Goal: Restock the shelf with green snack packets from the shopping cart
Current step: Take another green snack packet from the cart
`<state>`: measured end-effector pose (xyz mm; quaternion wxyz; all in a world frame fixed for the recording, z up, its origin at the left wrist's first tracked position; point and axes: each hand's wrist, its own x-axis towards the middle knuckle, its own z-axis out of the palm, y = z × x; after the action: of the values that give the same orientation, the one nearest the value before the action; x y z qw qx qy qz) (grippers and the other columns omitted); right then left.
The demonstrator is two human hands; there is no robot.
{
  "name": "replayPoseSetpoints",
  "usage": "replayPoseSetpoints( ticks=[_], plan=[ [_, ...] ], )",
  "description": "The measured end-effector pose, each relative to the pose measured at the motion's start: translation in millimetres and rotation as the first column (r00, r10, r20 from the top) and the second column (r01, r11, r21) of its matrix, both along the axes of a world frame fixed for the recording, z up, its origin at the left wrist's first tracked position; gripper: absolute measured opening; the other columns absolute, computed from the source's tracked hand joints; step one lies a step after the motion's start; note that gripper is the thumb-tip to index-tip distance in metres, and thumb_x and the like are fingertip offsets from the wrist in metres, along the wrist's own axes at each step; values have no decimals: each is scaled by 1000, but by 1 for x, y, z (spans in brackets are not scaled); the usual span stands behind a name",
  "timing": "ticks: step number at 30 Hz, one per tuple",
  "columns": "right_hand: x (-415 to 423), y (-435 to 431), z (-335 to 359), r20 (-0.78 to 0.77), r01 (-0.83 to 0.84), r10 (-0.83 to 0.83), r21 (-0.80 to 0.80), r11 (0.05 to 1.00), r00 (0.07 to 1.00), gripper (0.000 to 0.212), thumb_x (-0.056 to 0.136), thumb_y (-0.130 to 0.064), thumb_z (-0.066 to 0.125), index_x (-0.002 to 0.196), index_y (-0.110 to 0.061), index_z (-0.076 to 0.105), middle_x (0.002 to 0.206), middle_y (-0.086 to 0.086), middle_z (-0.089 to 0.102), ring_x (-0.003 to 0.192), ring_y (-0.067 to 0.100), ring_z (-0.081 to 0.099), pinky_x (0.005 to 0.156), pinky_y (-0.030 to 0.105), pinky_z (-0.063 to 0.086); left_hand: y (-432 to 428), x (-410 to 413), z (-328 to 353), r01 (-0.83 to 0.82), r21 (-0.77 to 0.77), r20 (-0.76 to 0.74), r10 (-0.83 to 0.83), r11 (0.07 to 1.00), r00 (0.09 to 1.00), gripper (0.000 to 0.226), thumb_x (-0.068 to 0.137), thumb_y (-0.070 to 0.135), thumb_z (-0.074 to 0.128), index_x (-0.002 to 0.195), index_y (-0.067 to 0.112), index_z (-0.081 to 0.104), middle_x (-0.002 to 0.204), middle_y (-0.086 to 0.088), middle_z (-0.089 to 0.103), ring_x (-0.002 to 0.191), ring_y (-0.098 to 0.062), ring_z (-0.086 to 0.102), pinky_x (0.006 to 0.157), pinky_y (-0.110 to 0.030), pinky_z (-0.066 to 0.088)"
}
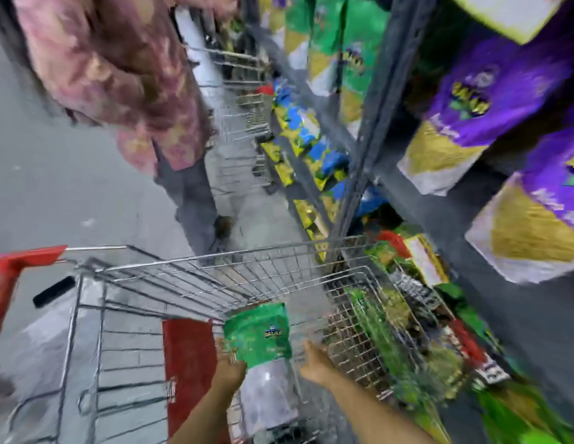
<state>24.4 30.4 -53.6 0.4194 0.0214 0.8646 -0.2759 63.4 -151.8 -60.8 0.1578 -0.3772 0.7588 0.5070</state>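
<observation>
A green snack packet (258, 334) stands upright inside the wire shopping cart (189, 277), low in the middle of the head view. My left hand (229, 363) grips the packet at its lower left edge. My right hand (314, 360) reaches into the cart just right of the packet, fingers apart, not touching it. The shelf (372, 123) rises on the right, with green packets (337, 33) on an upper level. The whole view is blurred by motion.
Purple and gold packets (491, 100) hang at the upper right. Blue and yellow packets (311, 145) fill lower shelves. A person in a pink patterned top (119, 75) stands just beyond the cart. More carts (244, 116) line the aisle behind. Green packets (391, 341) lie beside the cart.
</observation>
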Motion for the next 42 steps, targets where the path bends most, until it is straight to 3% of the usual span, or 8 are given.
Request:
replayPoseSetpoints(
  ticks=[5,10,15,20,29,36,39,42],
  plan=[
    [-17,-24,-38,131,11,-10,-10,1000,991,47,95,-11,47,141,-7,36,141,18,48,127,27,50,93,28,42,-11,-11,-96,-109,93,179,91,990,980,14,70,19,65,66,10,55,59,-6,55,51,-17,53,55,-24,37],
    [-37,-37,-77,186,242,-230,-47,969,955,6,94,-18,53,93,-23,50,100,-4,55,99,11,47,76,23,39,-11,-35,-129,-250,85,290,217,964,932,24,91,12,55,69,2,56,77,-23,57,77,-32,55,68,-52,46],
    [-30,-47,-151,258,467,-442,-43,883,859,43,72,-31,73,113,-22,61,102,-1,65,100,22,65,89,34,54,6,-43,-149,-112,-168,460,178,979,870,67,95,51,32,130,-3,48,129,-32,53,120,-42,51,98,-41,42],
    [-31,-58,-132,307,532,-497,-37,846,811,61,62,-40,81,115,-28,54,111,-2,61,98,18,62,89,34,54,13,-49,-144,-116,-236,465,217,965,858,61,96,47,31,127,-3,47,129,-33,46,116,-43,49,98,-43,42],
    [-32,-32,-90,335,626,-552,-176,759,764,48,64,-24,83,106,-31,60,111,-6,70,97,13,65,93,35,54,33,-26,-103,-256,-89,63,262,963,963,45,96,40,40,108,-3,48,80,-7,52,69,-22,50,60,-30,37],
    [-34,-3,-36,281,722,-668,-346,599,689,89,57,-30,87,135,-23,44,134,-7,51,120,23,56,103,38,47,54,-44,-36,-113,-114,-191,90,987,978,51,92,53,41,122,12,46,114,-6,56,103,-24,54,94,-47,43],
    [-30,19,1,203,702,-704,-457,546,680,69,59,-23,87,121,-20,57,125,0,64,107,20,64,97,36,52,71,-51,-1,-72,-172,-257,26,982,966,65,88,58,41,132,10,45,133,-20,54,124,-38,49,104,-51,37],
    [-15,46,48,136,672,-748,-563,481,649,45,65,-13,84,98,-22,56,106,-2,66,96,14,61,94,33,52,92,-46,45,-44,-152,-354,-13,987,935,62,81,63,45,114,11,51,115,-26,62,109,-40,58,91,-46,44]
  ],
)
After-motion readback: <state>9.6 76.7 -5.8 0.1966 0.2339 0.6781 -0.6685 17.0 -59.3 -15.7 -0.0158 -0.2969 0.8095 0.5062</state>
